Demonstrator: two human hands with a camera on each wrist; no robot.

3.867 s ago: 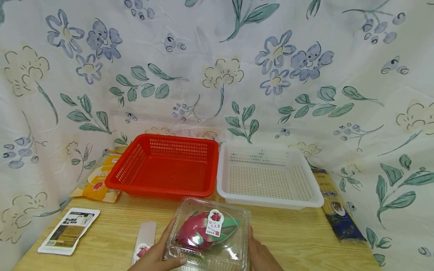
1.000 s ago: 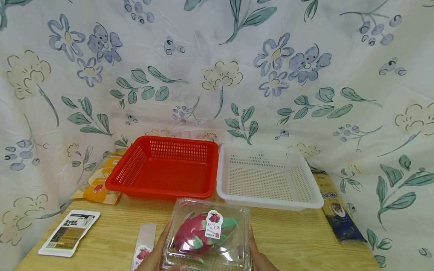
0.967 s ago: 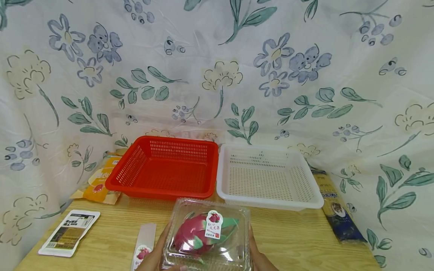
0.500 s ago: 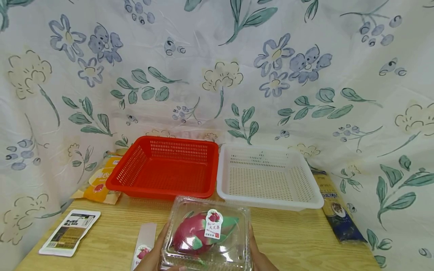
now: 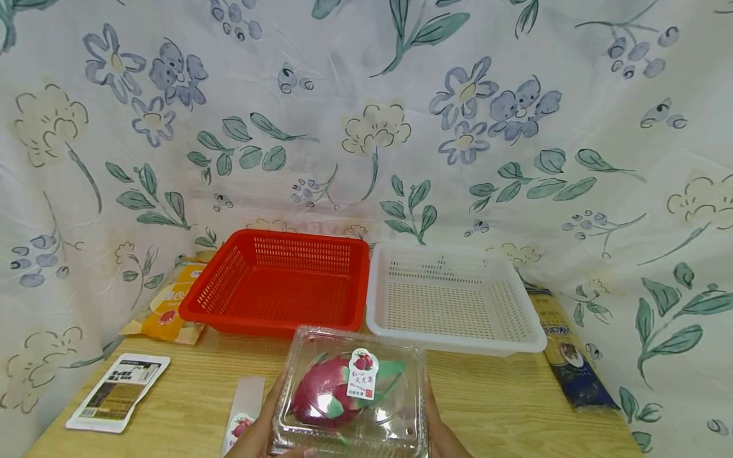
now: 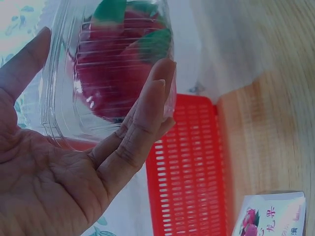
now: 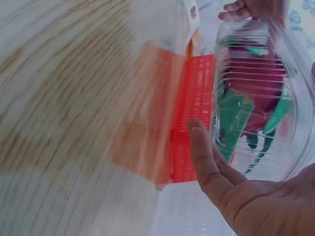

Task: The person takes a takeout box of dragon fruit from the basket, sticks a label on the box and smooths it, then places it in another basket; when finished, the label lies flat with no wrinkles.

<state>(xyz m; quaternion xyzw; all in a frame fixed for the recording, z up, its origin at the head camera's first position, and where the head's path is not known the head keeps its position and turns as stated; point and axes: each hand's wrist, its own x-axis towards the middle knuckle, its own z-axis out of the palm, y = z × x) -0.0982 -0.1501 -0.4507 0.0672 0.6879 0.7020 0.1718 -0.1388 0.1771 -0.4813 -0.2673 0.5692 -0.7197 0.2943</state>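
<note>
Dragon fruit point(image 5: 329, 394) is seen packed inside a clear plastic clamshell box point(image 5: 352, 391), which is held between both hands near the front edge of the wooden table point(image 5: 492, 401). The left hand point(image 6: 64, 162) is pressed flat against the box's left side, its fingers straight along the wall and the thumb spread apart. The right hand point(image 7: 246, 191) is laid against the right side in the same way, fingers extended. Whether the box rests on the table or is raised just above it cannot be told. Behind it, a red basket point(image 5: 277, 283) and a white basket point(image 5: 452, 299) stand side by side, both without contents. Because the box is only squeezed between flat palms, a slip is judged possible: the smooth plastic could slide out if pressure is eased, and the thin walls could buckle or the lid pop open if it is pressed too hard.
</note>
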